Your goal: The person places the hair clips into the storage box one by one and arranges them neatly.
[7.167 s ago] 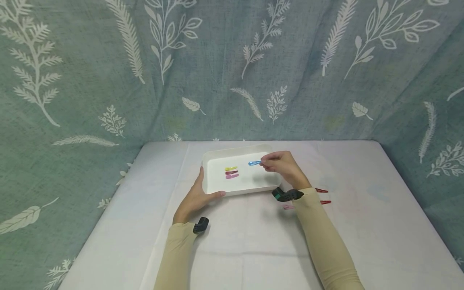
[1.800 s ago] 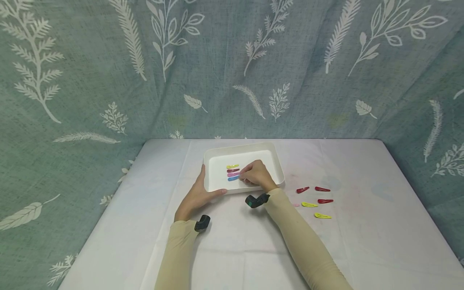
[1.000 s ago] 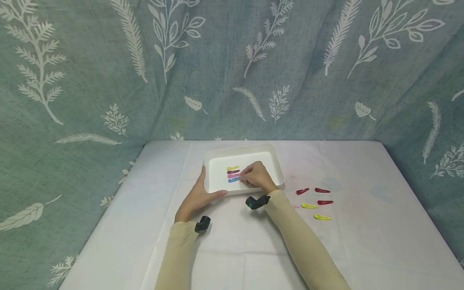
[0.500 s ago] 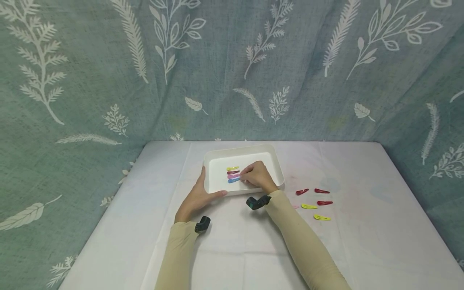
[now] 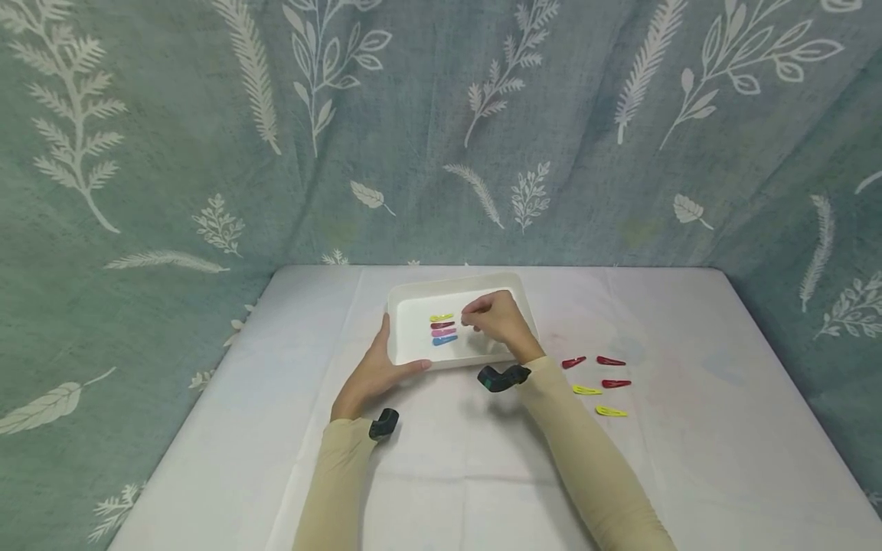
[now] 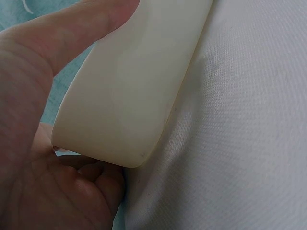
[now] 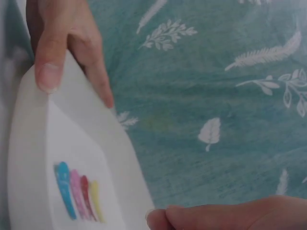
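Note:
A white tray (image 5: 482,360) stands on the table, gripped by my left hand (image 5: 377,375) at its near left corner. The left thumb lies along the front wall, and the other fingers go round the left side and under the corner (image 6: 108,158). Inside lie four snap hair clips in a stack of rows: yellow (image 5: 442,317), dark red (image 5: 443,326), pink (image 5: 444,333) and blue (image 5: 445,340) nearest me. My right hand (image 5: 501,315) hovers over the tray, just right of the clips. Its thumb and forefinger tips are close together with nothing between them.
Right of the tray, on the white cloth (image 5: 689,459), lie more snap clips: red ones (image 5: 611,360) and yellow ones (image 5: 611,412). My right sleeve (image 5: 586,451) passes close beside them. A patterned curtain (image 5: 427,138) hangs behind the table.
The blue clip, earlier carried in by my right hand, now lies below the pink one. My right hand has let go and risen back and slightly right. The left hand keeps its grip.

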Available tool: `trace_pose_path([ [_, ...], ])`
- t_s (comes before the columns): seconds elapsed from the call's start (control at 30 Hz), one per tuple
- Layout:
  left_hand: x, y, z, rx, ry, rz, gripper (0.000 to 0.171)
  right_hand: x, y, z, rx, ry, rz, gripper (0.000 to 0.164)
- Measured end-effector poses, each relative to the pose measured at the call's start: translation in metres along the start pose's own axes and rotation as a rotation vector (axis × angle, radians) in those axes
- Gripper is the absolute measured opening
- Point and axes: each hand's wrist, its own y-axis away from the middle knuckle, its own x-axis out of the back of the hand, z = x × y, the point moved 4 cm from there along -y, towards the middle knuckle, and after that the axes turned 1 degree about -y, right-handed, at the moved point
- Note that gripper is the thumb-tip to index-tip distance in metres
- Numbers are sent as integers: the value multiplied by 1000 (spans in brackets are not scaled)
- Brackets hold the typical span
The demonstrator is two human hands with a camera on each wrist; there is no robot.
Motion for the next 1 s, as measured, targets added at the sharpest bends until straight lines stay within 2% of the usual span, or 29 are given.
trace_pose_path([
  [0.53, 1, 1, 5, -19, -10, -12, 143, 58, 29, -19, 144, 17, 53, 16],
  [0.77, 2, 0, 3, -23, -9, -5, 143, 90, 44, -17, 139, 11, 101, 18],
  [1.0, 1, -1, 0, 0, -2, -5, 143, 115, 54, -8, 124, 42, 152, 21],
])
